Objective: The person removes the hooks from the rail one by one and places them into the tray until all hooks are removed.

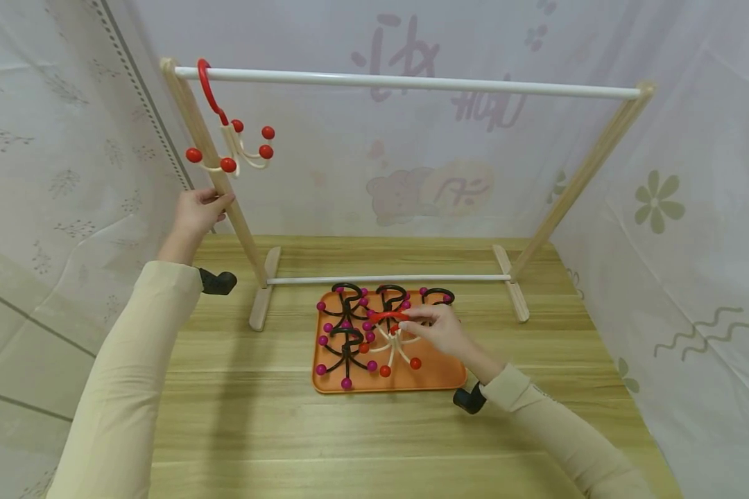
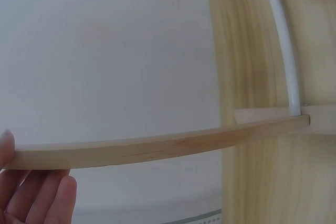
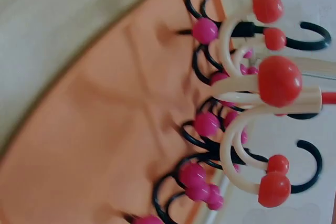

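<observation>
My left hand [image 1: 197, 211] grips the left wooden post [image 2: 136, 150] of a rack, thumb on one side and fingers on the other. Over an orange tray [image 1: 433, 378], my right hand [image 1: 437, 329] pinches the red hook of a cream multi-arm hanger [image 3: 304, 99] tipped with red balls. The right wrist view shows this hanger raised above the tray, while the hand itself is out of that frame. Several black hangers [image 1: 347, 352] with magenta balls stand on the tray, toward its left and back. A matching cream hanger [image 1: 231, 142] hangs by its red hook near the left end of the top rail.
The rack's white top rail [image 1: 412, 82] spans to a right wooden post [image 1: 574, 187]. A lower white rail [image 1: 387, 279] runs just behind the tray, between two wooden feet. Patterned cloth [image 1: 693, 173] encloses the wood-grain table [image 1: 274, 430] at the back and sides.
</observation>
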